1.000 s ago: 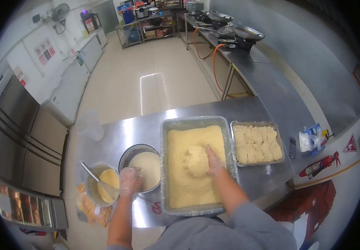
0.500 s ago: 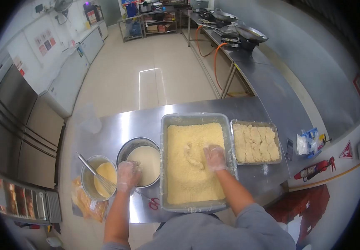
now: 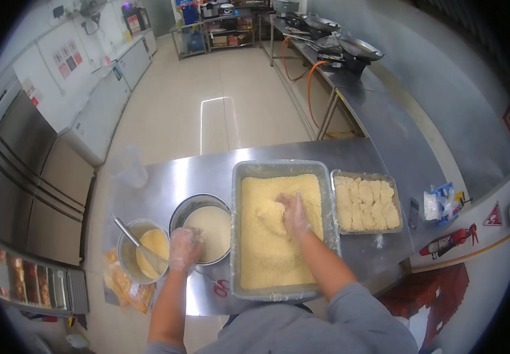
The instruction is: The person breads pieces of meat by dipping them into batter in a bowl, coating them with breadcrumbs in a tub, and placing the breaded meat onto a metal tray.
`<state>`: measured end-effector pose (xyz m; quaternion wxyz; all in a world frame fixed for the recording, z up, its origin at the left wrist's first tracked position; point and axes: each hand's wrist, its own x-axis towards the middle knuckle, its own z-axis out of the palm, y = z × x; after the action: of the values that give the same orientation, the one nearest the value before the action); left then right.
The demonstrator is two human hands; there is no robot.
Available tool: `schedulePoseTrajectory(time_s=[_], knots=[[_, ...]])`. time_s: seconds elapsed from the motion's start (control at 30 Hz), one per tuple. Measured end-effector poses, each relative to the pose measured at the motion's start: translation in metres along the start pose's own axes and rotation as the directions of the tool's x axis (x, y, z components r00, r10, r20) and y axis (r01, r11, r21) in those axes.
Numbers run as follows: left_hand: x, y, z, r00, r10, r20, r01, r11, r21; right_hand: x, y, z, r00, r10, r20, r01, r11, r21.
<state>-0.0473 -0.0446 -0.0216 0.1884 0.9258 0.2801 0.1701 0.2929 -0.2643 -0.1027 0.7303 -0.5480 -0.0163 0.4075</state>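
My right hand (image 3: pixel 296 217), in a clear glove, lies with fingers stretched against a crumb-covered piece of food (image 3: pixel 273 218). Both are inside a large grey tub (image 3: pixel 237 236) of yellow crumbs (image 3: pixel 275 268). My left hand (image 3: pixel 185 249), also gloved, hovers at the near left rim of a round metal pot (image 3: pixel 179 211). Its fingers are curled together and caked with pale coating; I see nothing held in them. Pale batter (image 3: pixel 215 227) fills part of that pot. Right of the tub, a metal tray (image 3: pixel 349 231) holds rows of coated pieces (image 3: pixel 364 203).
Left of the pot stands a bowl (image 3: pixel 126 268) of yellow liquid with a whisk (image 3: pixel 130 232) leaning in it. Red-handled scissors (image 3: pixel 221 288) and a bag of orange crumbs (image 3: pixel 128 286) lie near the front edge. A clear jug (image 3: pixel 130 168) stands at the far left.
My right hand has shifted left through the crumbs, up against the food piece, which is now more heaped with crumbs. My left hand stays by the pot.
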Motion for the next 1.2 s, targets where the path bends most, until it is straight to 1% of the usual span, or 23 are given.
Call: schedulePoseTrajectory(time_s=[0.03, 0.07, 0.1, 0.13, 0.17, 0.2, 0.23, 0.33, 0.43, 0.53, 0.63, 0.67, 0.7, 0.77, 0.8, 0.83, 0.87, 0.93, 0.97, 1.03, 1.07, 1.13, 1.2], knots=[[-0.002, -0.003, 0.005, 1.000, 0.002, -0.024, -0.002, 1.000, -0.013, 0.012, 0.002, -0.006, 0.998, -0.056, 0.011, 0.056, 0.998, -0.004], [-0.002, -0.006, 0.006, 0.999, 0.005, -0.050, -0.006, 1.000, -0.025, 0.028, 0.010, -0.019, 0.983, -0.170, 0.073, 0.183, 0.953, -0.242], [-0.001, -0.007, 0.004, 0.999, -0.001, -0.033, 0.000, 1.000, -0.025, 0.047, 0.023, -0.036, 0.951, -0.266, 0.160, 0.310, 0.835, -0.455], [0.000, -0.007, 0.004, 1.000, -0.008, -0.015, 0.007, 1.000, -0.028, 0.049, 0.031, -0.035, 0.919, -0.314, 0.237, 0.391, 0.661, -0.640], [-0.001, -0.006, 0.004, 1.000, -0.014, 0.007, 0.014, 0.999, -0.032, 0.051, 0.039, -0.034, 0.880, -0.359, 0.312, 0.454, 0.440, -0.775], [-0.002, -0.005, 0.004, 1.000, -0.018, 0.007, 0.018, 0.999, -0.044, 0.045, 0.049, -0.013, 0.854, -0.372, 0.365, 0.457, 0.198, -0.867], [-0.002, -0.003, 0.003, 1.000, -0.022, 0.007, 0.022, 0.998, -0.056, 0.036, 0.054, 0.008, 0.829, -0.369, 0.421, 0.432, -0.057, -0.900], [0.000, -0.008, 0.006, 0.999, -0.009, -0.035, 0.009, 1.000, -0.007, -0.014, 0.028, 0.060, 0.825, -0.249, 0.507, 0.473, -0.187, -0.861], [-0.003, -0.002, 0.005, 1.000, -0.006, -0.012, 0.006, 1.000, 0.012, -0.044, 0.007, 0.081, 0.854, -0.152, 0.497, 0.457, -0.236, -0.858], [0.001, 0.000, -0.001, 0.998, 0.027, -0.048, -0.027, 1.000, -0.009, -0.048, 0.003, 0.080, 0.853, -0.054, 0.519, 0.485, -0.286, -0.826], [-0.003, -0.005, 0.005, 0.995, 0.046, -0.090, -0.048, 0.999, -0.021, -0.004, 0.019, 0.062, 0.846, -0.009, 0.532, 0.514, -0.252, -0.820], [-0.003, -0.007, 0.007, 0.994, 0.047, -0.102, -0.049, 0.999, -0.018, 0.017, 0.019, 0.056, 0.841, -0.109, 0.530, 0.416, -0.497, -0.762], [-0.002, -0.005, 0.004, 0.996, 0.040, -0.078, -0.040, 0.999, -0.009, 0.040, 0.018, 0.051, 0.812, -0.198, 0.548, 0.275, -0.699, -0.660], [0.000, 0.002, -0.005, 1.000, 0.020, -0.021, -0.019, 1.000, 0.011, 0.052, 0.015, 0.060, 0.780, -0.305, 0.547, 0.229, -0.674, -0.702], [-0.001, -0.004, -0.001, 1.000, 0.011, 0.007, -0.011, 1.000, 0.027, 0.041, 0.014, 0.078, 0.805, -0.324, 0.497, 0.336, -0.441, -0.832], [-0.001, -0.010, 0.006, 1.000, 0.008, 0.027, -0.009, 0.999, 0.038, 0.029, 0.009, 0.089, 0.834, -0.332, 0.441, 0.404, -0.177, -0.898], [-0.001, -0.014, 0.007, 0.999, 0.010, 0.044, -0.012, 0.998, 0.055, 0.020, 0.005, 0.093, 0.850, -0.305, 0.430, 0.397, -0.167, -0.903], [0.001, -0.004, -0.003, 1.000, 0.017, -0.002, -0.017, 1.000, 0.019, 0.014, -0.006, 0.096, 0.875, -0.265, 0.406, 0.376, -0.161, -0.913], [0.001, 0.002, -0.002, 0.999, 0.017, -0.027, -0.018, 1.000, -0.012, 0.017, -0.011, 0.094, 0.877, -0.315, 0.363, 0.342, -0.123, -0.932], [0.002, -0.011, 0.008, 1.000, 0.017, -0.015, -0.016, 1.000, 0.023, 0.031, -0.022, 0.100, 0.869, -0.408, 0.278, 0.290, -0.035, -0.957], [-0.003, -0.018, 0.013, 1.000, 0.003, -0.007, -0.002, 0.999, 0.042, 0.038, -0.023, 0.105, 0.840, -0.448, 0.305, 0.324, -0.036, -0.945], [-0.002, 0.001, 0.000, 1.000, -0.019, 0.008, 0.018, 0.999, 0.036, 0.038, -0.013, 0.110, 0.790, -0.514, 0.336, 0.377, -0.026, -0.926], [0.002, 0.007, -0.009, 0.999, -0.034, 0.023, 0.033, 0.999, 0.035, 0.035, 0.005, 0.109, 0.836, -0.450, 0.314, 0.316, -0.074, -0.946]])
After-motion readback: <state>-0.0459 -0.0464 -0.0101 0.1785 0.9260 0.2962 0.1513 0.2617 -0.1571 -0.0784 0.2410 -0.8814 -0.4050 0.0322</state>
